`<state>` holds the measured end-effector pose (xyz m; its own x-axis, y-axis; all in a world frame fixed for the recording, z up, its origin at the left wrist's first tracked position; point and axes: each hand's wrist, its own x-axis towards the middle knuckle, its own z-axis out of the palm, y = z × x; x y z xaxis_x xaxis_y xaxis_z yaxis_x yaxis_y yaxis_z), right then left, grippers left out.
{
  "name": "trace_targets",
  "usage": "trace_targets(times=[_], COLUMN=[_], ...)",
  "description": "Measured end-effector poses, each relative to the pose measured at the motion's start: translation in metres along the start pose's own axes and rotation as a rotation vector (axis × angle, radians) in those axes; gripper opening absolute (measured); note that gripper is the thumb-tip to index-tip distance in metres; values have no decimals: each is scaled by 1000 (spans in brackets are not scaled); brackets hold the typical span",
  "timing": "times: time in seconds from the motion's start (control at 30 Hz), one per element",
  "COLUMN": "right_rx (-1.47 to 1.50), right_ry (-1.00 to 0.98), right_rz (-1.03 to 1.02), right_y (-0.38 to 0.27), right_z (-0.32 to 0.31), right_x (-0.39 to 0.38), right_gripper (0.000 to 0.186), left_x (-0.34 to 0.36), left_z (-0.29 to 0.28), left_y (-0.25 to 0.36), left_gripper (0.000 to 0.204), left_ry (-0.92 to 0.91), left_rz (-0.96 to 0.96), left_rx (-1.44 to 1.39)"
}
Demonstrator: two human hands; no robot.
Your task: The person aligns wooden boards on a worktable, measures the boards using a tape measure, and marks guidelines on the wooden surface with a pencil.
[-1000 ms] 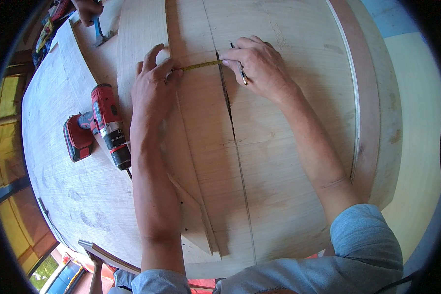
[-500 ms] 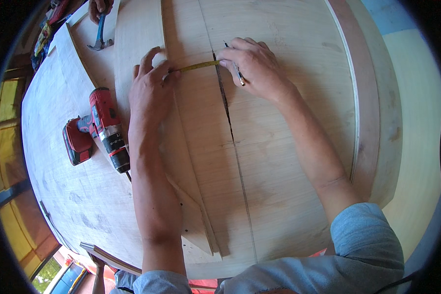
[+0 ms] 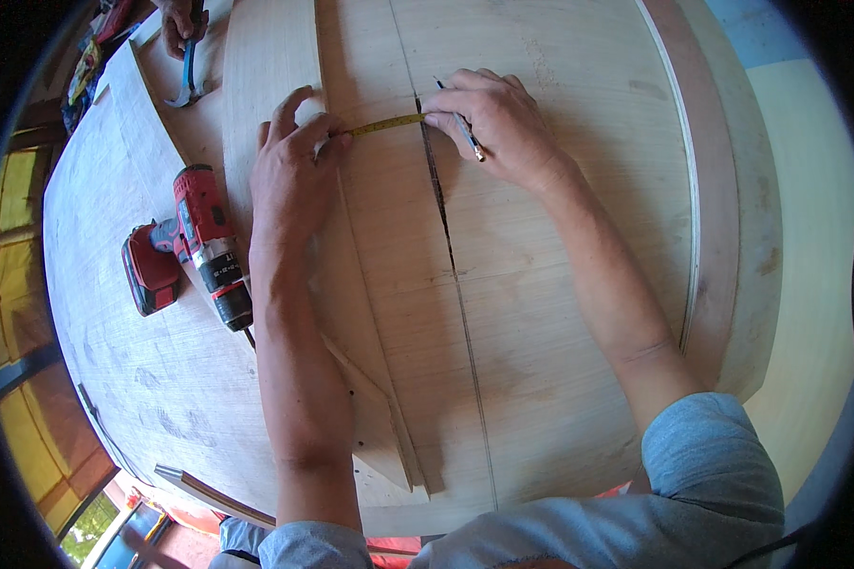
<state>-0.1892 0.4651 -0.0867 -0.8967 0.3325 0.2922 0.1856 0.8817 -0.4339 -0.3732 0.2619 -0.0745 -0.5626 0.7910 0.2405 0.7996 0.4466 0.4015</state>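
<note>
A yellow tape measure blade [image 3: 386, 124] stretches between my two hands, crossing a dark gap with a pencil line through the pale plywood sheet [image 3: 560, 313]. My left hand [image 3: 297, 156] is closed on one end of the blade, its index finger raised, beside the edge of a raised wooden strip [image 3: 273, 57]. Whether the tape's case sits under that palm is hidden. At the blade's other end my right hand [image 3: 501, 125] pinches the tape with thumb and fingertips. A dark pencil [image 3: 469, 137] with a metal-tipped end is also tucked between those fingers.
A red and black cordless drill [image 3: 204, 242] lies left of my left forearm. At the far left another person's hand [image 3: 175, 27] holds a blue-handled claw hammer [image 3: 188, 68]. A long narrow strip [image 3: 213, 495] juts over the near left edge. A wooden edge band [image 3: 716, 218] borders the right.
The other person's hand and hammer have shifted, and the hammer is turned. The pencil's rear end has swung slightly right in my right hand. My hands stay nearly in place.
</note>
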Motion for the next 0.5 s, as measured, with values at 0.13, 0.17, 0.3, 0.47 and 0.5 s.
trace_targets(times=[0.13, 0.17, 0.3, 0.47, 0.5], right_rx=[6, 11, 5, 26, 29], right_ry=[20, 26, 41, 76, 75], right_rz=[-7, -6, -16, -20, -23], right_y=[0, 0, 0, 2, 1], right_z=[1, 1, -1, 3, 4], right_x=[-1, -1, 0, -2, -1], right_gripper=[12, 12, 10, 8, 8], left_x=[1, 1, 1, -1, -1], left_z=[2, 2, 2, -2, -3], left_y=[-3, -4, -1, 7, 6], left_gripper=[18, 18, 18, 18, 18], left_ry=[-5, -3, 24, -9, 6], left_rz=[8, 8, 5, -26, -17], left_rx=[-37, -35, -23, 0, -1])
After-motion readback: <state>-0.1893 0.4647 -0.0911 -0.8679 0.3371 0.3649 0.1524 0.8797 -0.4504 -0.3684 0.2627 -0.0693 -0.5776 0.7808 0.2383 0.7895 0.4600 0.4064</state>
